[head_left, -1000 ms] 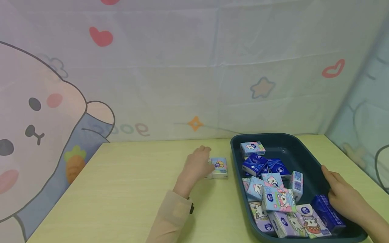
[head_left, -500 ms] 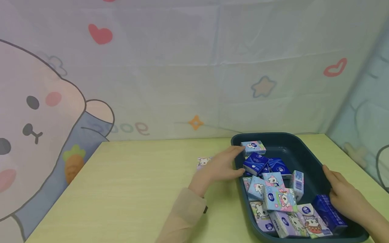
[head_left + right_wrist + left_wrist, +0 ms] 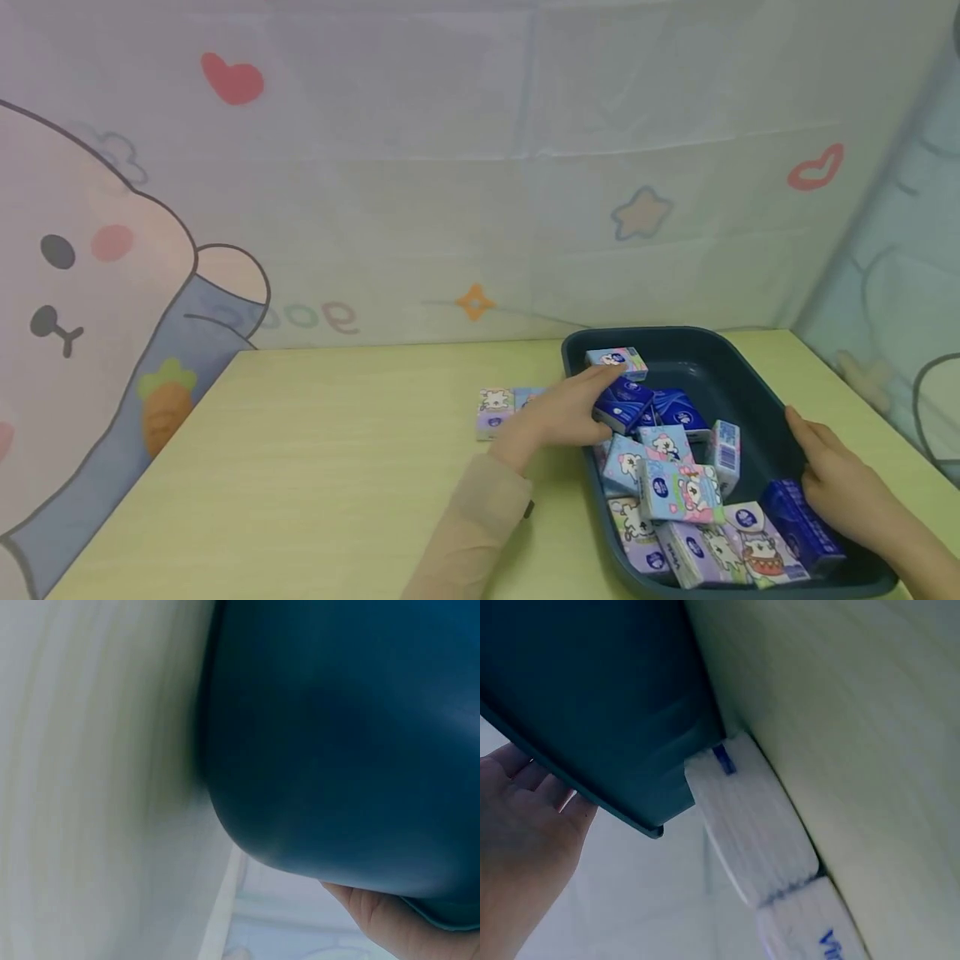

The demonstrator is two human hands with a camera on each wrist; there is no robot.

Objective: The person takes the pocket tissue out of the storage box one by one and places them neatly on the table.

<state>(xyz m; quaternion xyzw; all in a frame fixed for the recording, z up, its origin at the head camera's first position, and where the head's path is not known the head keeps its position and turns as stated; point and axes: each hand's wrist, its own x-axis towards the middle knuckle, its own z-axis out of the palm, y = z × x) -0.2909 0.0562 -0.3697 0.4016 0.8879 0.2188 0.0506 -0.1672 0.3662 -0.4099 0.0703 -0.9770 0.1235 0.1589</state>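
Yellow tabletop (image 3: 300, 475) bears a tray (image 3: 765, 425) with blue packets (image 3: 626, 408).

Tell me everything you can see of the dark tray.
The tray is a blue-green rectangle with rounded corners and a rimmed edge, seemingly smooth plastic. It sits upright on the table, holding a jumble of blue and pastel packs; part of its floor shows. The right hand holds its right rim; the left hand reaches over the left rim, contact unclear.

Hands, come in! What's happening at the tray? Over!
Left hand at blue pack, grip unclear. Right hand holds tray. Possibly in the way: another blue pack close beside.
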